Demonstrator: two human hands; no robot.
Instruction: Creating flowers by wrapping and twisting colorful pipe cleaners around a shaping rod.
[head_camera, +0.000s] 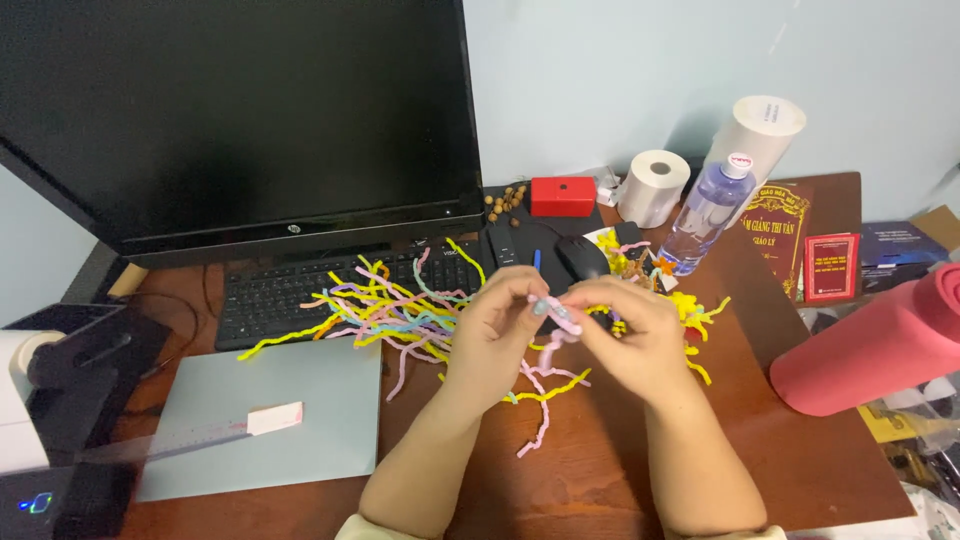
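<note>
My left hand (497, 335) and my right hand (625, 335) meet above the brown desk (620, 470), both pinching a pale pink pipe cleaner (556, 318) that is partly wound into a small coil between the fingertips. Its loose end hangs down below the hands. A tangle of yellow, pink, purple and blue pipe cleaners (385, 305) lies on the keyboard (290, 295) and desk just left of my hands. More yellow ones (695, 315) lie to the right.
A black monitor (240, 120) stands at the back. A grey pad (260, 415) with a ruler lies front left, a black printer (60, 400) at far left. A mouse (583, 258), water bottle (705, 215), paper rolls (655, 185), red books and pink bottle (880, 345) crowd the right.
</note>
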